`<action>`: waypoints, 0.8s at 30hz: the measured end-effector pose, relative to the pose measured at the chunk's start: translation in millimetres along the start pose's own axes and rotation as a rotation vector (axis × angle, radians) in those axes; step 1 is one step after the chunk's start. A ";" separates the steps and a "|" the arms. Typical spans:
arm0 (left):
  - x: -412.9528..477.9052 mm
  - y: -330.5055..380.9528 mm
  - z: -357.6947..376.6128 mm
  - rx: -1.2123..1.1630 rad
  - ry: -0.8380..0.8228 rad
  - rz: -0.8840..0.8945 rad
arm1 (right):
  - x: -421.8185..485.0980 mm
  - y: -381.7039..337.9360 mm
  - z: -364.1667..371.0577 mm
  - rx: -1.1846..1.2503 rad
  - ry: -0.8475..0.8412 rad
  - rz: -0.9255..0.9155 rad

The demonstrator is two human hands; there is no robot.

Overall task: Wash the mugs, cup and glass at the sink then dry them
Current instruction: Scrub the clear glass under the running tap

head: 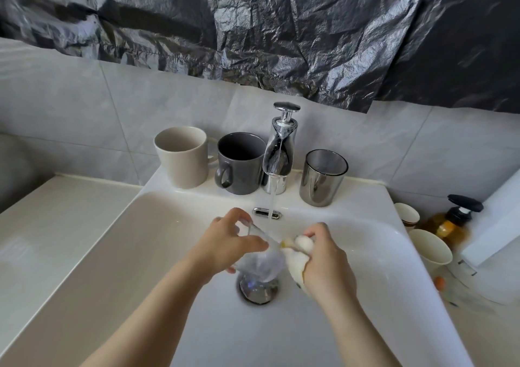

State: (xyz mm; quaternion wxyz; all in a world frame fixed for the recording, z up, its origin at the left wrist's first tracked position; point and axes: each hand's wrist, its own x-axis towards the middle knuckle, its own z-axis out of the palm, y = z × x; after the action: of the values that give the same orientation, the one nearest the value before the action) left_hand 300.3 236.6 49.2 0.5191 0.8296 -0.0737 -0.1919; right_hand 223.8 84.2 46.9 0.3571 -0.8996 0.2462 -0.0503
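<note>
1. Head view: the left hand [228, 242] holds a clear glass [261, 262], with the fingers curled round it. The glass is tilted and it is over the drain [259, 289] of the white sink [365, 226].
2. The right hand [323, 262] grips a pale, foamy sponge [298, 249]. The sponge touches the right side of the glass.
3. Water [271, 203] runs from the chrome faucet [278, 152] and falls between the two hands, onto the glass.
4. On the back ledge of the sink, left of the faucet, a beige mug [183, 157] and a dark grey mug [239, 164] stand upright, just beside each other.
5. Right of the faucet stands a smoky, shiny cup [323, 178], also upright.
6. On the counter at the right I see two pale paper cups [430, 249] and an amber bottle [450, 226] with a black pump.
7. A wrinkled black plastic sheet [253, 28] hangs on the wall over the grey tiles [84, 107].
</note>
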 end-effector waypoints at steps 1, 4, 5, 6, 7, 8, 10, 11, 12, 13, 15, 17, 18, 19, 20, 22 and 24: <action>-0.3 1.8 2.1 0.037 -0.001 0.008 | -1.3 1.7 -3.7 -0.135 -0.021 -0.054; -0.8 8.5 7.3 0.126 0.058 0.048 | -6.5 -0.1 -10.4 -0.292 -0.039 -0.127; -2.1 10.9 7.8 0.121 0.071 0.048 | -7.3 1.7 -10.9 -0.306 -0.018 -0.129; -4.7 13.2 7.6 0.111 0.076 0.042 | -8.0 5.0 -11.4 -0.305 -0.011 -0.120; -7.5 14.7 7.2 0.119 0.079 0.040 | -8.9 8.2 -12.2 -0.279 -0.017 -0.101; -10.4 16.2 6.8 0.160 0.083 0.047 | -10.3 10.5 -13.1 -0.219 -0.042 -0.072; -16.4 18.9 6.6 0.292 0.083 0.083 | -14.0 12.5 -14.7 -0.069 -0.095 -0.019; -19.5 20.2 6.7 0.329 0.082 0.100 | -16.7 11.7 -16.5 -0.006 -0.111 -0.001; -22.4 22.0 7.2 0.337 0.074 0.109 | -19.0 11.2 -18.4 0.045 -0.119 0.010; -24.8 23.6 8.0 0.330 0.065 0.119 | -21.8 11.0 -20.4 0.078 -0.128 0.015; -27.9 27.5 10.9 0.321 0.056 0.146 | -27.4 9.4 -24.6 0.117 -0.139 0.015; -28.0 30.2 13.9 0.299 0.067 0.171 | -30.8 7.6 -26.6 0.160 -0.148 0.022; -27.7 31.8 15.2 0.245 0.079 0.168 | -31.7 6.9 -26.9 0.195 -0.151 0.030; -27.7 33.2 16.0 0.160 0.090 0.156 | -32.5 5.9 -27.5 0.248 -0.153 0.038; -27.7 33.9 16.7 0.056 0.100 0.136 | -33.4 5.2 -27.9 0.321 -0.162 0.049; -27.5 33.7 17.5 -0.159 0.124 0.099 | -34.8 3.8 -27.1 0.444 -0.204 0.077; -27.0 30.9 20.3 -0.341 0.139 0.077 | -35.2 4.6 -24.6 0.468 -0.239 0.076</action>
State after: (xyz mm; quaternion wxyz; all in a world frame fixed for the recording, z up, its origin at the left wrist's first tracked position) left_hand 269.9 214.5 75.2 0.6628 0.7376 -0.0357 -0.1239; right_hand 184.7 83.0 64.9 0.5838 -0.7821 0.2174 0.0142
